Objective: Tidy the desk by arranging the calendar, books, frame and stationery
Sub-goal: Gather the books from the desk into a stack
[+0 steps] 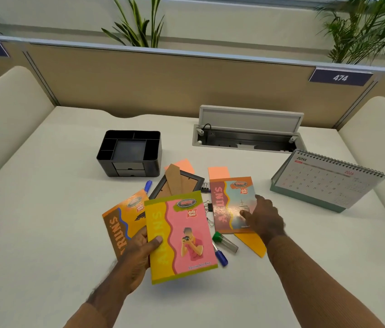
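Two glossy exercise books, a yellow-pink one [182, 235] over an orange-brown one [125, 221], are pinched at their left edges by the left hand [137, 254], thumb on top. A third book [233, 204] is pressed flat by the right hand [263, 221], fingers spread. Behind lie a dark frame [177, 184] face down, pens, and clips; the spiral calendar [326, 179] stands at right on the pale desk [45, 209].

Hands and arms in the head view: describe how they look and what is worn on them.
Both are a person's bare hands, with no gloves, rings or watch visible. The left hand comes out of a brown sleeve that shows only at the bottom edge of the picture. The right hand has a close-fitting brown long sleeve covering the forearm up to the wrist. No markings show on either sleeve.
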A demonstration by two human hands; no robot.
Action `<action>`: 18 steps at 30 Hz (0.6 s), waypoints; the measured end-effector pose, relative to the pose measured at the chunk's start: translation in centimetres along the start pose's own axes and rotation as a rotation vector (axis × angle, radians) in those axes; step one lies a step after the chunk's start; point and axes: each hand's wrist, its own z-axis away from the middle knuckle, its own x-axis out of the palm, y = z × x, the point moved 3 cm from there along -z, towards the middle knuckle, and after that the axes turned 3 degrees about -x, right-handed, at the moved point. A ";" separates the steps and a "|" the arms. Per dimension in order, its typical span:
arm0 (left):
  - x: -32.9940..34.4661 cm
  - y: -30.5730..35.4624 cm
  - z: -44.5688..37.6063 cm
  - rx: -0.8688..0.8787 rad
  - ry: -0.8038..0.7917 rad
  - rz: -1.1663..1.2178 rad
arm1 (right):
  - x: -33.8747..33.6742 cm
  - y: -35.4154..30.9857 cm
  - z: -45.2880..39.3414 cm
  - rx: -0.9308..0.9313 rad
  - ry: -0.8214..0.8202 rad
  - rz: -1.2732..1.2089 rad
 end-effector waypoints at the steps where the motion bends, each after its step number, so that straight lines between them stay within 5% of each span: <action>1: -0.3 0.0 0.0 -0.001 0.013 0.006 | 0.1 -0.3 -0.3 0.021 -0.007 -0.003; 13: -1.7 0.5 0.3 -0.002 0.094 0.024 | 0.1 -0.8 -2.4 0.216 -0.003 -0.032; 18: -1.9 0.9 -0.1 0.005 0.111 0.015 | -0.9 0.1 -3.7 0.163 -0.036 -0.567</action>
